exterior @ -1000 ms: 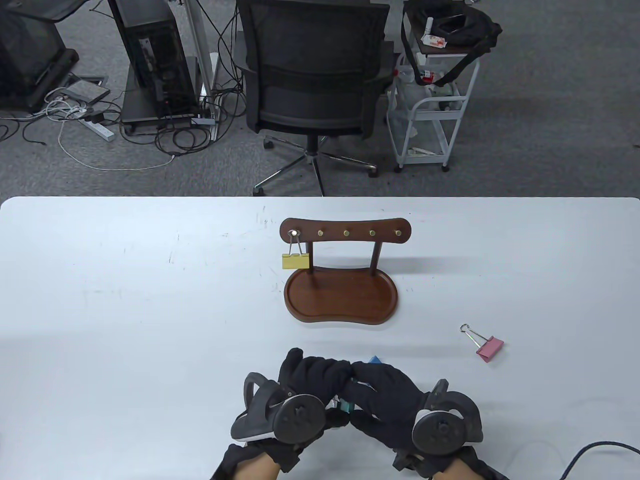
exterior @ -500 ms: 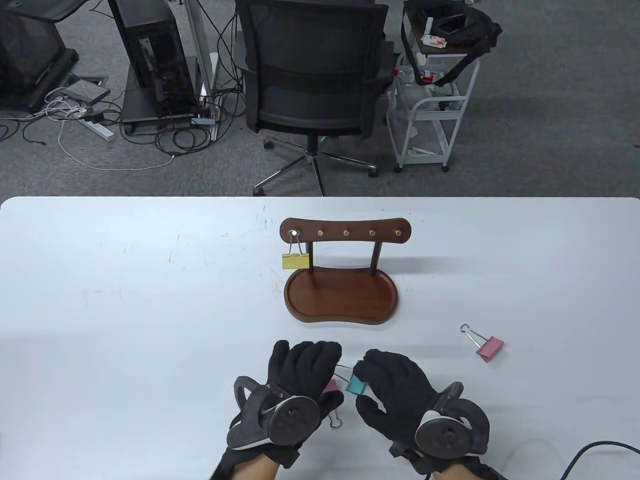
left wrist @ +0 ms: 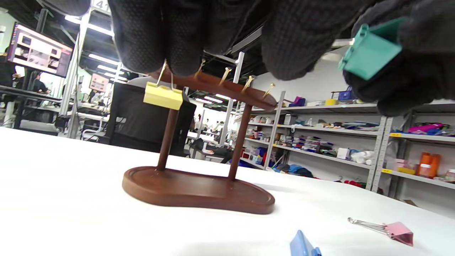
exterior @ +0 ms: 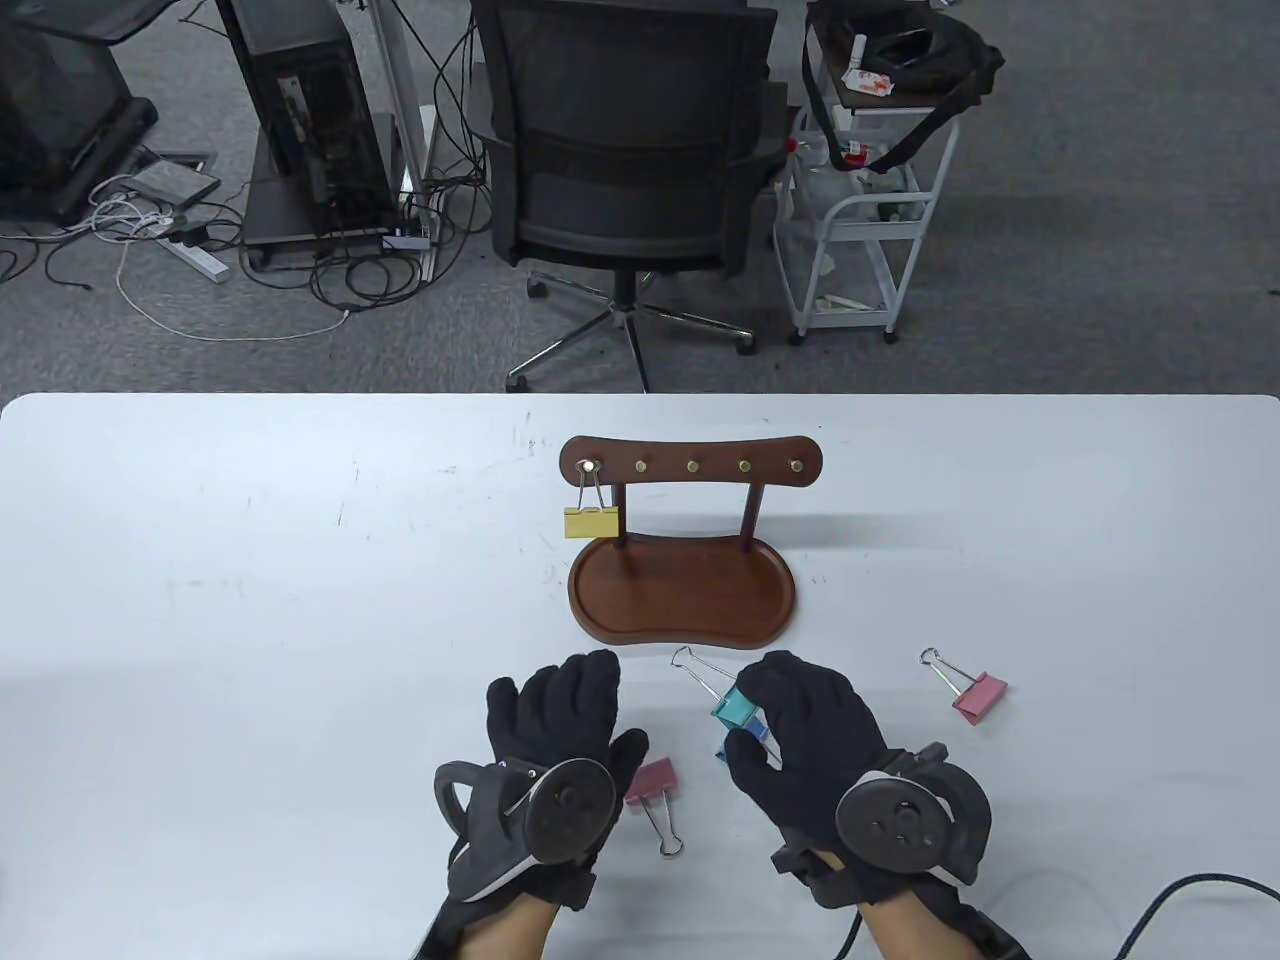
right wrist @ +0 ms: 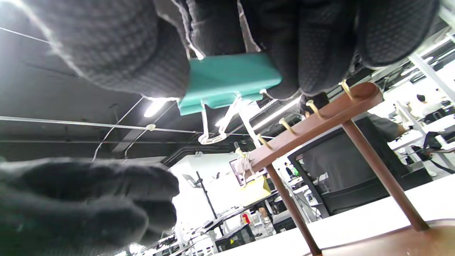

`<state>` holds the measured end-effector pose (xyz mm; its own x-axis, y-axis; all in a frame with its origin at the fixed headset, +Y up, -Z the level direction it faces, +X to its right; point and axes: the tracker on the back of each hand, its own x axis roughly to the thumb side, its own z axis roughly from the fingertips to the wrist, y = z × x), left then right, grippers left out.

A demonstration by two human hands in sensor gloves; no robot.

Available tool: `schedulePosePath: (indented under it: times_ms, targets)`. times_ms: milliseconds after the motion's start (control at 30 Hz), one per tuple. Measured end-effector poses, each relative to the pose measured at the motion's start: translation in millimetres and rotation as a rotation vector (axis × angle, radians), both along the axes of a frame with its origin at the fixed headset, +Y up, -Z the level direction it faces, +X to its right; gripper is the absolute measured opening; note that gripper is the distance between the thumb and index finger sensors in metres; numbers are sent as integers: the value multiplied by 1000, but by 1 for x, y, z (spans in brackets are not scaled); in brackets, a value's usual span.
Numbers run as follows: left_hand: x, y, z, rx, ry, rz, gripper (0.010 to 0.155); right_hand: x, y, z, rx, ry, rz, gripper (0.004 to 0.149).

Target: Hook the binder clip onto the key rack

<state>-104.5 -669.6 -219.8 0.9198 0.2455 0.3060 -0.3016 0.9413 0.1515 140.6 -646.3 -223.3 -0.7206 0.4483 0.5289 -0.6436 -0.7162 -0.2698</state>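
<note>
My right hand (exterior: 800,735) pinches the teal clip (exterior: 733,707) by its body, wire loop toward the rack (exterior: 690,467); my left hand (exterior: 560,715) hovers open. If the loop swings, I may miss a peg or knock the yellow clip (exterior: 591,523). No readable writing.

grey carpet floor (exterior: 1100,250). black mesh swivel chair (exterior: 625,150) behind white counter (exterior: 250,600). white wire trolley (exterior: 865,240) right; black computer tower (exterior: 310,110), tangled cables (exterior: 150,230) left.
</note>
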Motion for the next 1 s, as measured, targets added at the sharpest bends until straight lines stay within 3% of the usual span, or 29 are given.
schedulePosePath:
  times_ms: [267,500,833,1000]
  targets:
    - [-2,-3,-2,-41,13,9,76,-15,32,-24,-28,-100,-25,65]
    - [-2,-3,-3,-59,12,18,74,-30,47,-49,-53,-156,-70,63]
    - [-5,-4,-5,-76,16,35,73,-53,44,-87,-87,-214,-72,64]
    - [-5,-4,-5,-82,14,37,73,-62,37,-100,-101,-228,-54,71]
